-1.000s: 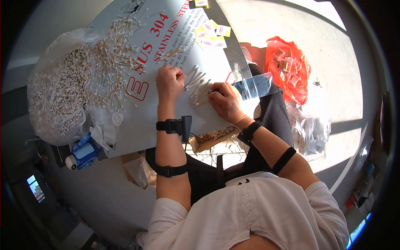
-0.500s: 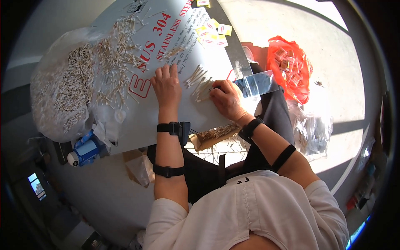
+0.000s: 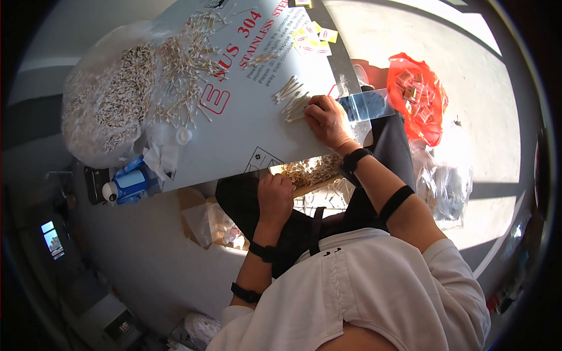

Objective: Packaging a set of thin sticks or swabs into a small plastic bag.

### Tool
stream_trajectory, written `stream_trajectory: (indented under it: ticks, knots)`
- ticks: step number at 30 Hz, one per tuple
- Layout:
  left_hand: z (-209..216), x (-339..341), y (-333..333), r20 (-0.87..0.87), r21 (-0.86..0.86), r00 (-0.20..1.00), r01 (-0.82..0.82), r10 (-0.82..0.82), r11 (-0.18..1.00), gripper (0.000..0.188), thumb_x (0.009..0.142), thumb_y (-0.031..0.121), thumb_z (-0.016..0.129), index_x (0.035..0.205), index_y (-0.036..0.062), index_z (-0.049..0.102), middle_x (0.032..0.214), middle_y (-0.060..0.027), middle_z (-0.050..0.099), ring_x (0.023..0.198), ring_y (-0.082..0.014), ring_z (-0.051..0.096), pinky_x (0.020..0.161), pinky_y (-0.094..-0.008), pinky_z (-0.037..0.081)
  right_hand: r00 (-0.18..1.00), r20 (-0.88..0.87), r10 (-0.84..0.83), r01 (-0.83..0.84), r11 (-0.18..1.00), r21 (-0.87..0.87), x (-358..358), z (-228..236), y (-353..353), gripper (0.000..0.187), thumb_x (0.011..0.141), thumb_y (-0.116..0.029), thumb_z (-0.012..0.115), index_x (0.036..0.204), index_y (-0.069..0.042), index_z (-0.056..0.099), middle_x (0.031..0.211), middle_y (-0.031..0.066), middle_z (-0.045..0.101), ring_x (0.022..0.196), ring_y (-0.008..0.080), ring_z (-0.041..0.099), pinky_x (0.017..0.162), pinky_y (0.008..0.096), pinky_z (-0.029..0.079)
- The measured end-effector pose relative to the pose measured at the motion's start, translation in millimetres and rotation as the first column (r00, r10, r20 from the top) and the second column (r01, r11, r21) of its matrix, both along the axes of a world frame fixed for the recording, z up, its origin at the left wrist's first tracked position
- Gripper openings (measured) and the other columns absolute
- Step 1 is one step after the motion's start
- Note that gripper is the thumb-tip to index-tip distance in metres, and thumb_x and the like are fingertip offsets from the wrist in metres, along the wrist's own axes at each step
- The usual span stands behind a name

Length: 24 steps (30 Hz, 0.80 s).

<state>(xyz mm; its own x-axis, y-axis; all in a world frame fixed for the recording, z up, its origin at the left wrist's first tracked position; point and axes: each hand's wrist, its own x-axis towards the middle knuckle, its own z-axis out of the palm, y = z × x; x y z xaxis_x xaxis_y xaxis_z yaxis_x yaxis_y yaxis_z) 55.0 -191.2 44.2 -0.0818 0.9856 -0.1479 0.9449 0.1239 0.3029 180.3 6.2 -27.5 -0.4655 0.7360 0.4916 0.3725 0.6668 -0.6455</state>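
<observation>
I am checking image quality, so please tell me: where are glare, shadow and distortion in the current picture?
Head view, right: sunlight washes out the floor, crossed by dark shadow bands; head view, below the red bag: clear plastic glares; head view, rim: fisheye corners go black; head view, lower left: dim, details unclear.

Grey flat-topped bench [image 3: 234, 140], red and black print. Thin wooden cotton swabs [image 3: 288, 89]: tan sticks, white tips. Far: square paper cards [image 3: 328, 35], yellow-white, red ovals. Right: translucent red plastic bag [image 3: 425, 131]. Near left: blue bottle [image 3: 130, 182], white cap [image 3: 109, 191].
</observation>
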Motion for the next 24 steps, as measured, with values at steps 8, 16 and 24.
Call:
stream_trajectory:
  ticks: [8,16,24]
  knots:
    - [-15.1,-27.6,47.8,0.322,0.029,0.916,-0.262,0.239,0.965,0.011,0.075,0.001,0.065,0.078,0.0036,0.054,0.082,-0.009,0.059,0.086,-0.0321,0.057,0.072,-0.0426,0.046,0.999,-0.025,0.024,-0.026,0.998,-0.05,3.5,-0.8,-0.4,0.015,0.069,-0.007,0.067,0.084,-0.008,0.062,0.098,0.0075,0.059,0.09,0.0303,0.058,0.076,0.0408,0.049]
    - [-32.6,-55.1,174.8,0.215,0.368,0.96,-0.248,0.178,0.896,0.015,0.077,0.006,0.069,0.09,0.0046,0.063,0.094,-0.0108,0.061,0.095,-0.0308,0.056,0.081,-0.0403,0.047,0.999,-0.044,0.031,-0.035,0.994,-0.108,1.4,5.3,-0.9,0.011,0.07,-0.007,0.067,0.078,-0.007,0.059,0.1,0.0085,0.058,0.089,0.0299,0.058,0.076,0.0385,0.048]
    - [-40.1,-60.2,212.2,0.23,0.161,0.958,-0.213,0.174,0.964,0.006,0.075,0.007,0.07,0.075,0.0039,0.064,0.084,-0.0108,0.062,0.087,-0.032,0.057,0.078,-0.0423,0.048,0.998,-0.052,0.029,-0.036,0.991,-0.126,3.9,6.8,-1.1,0.008,0.072,-0.005,0.064,0.077,-0.008,0.058,0.1,0.0085,0.058,0.088,0.0306,0.056,0.075,0.0403,0.047]
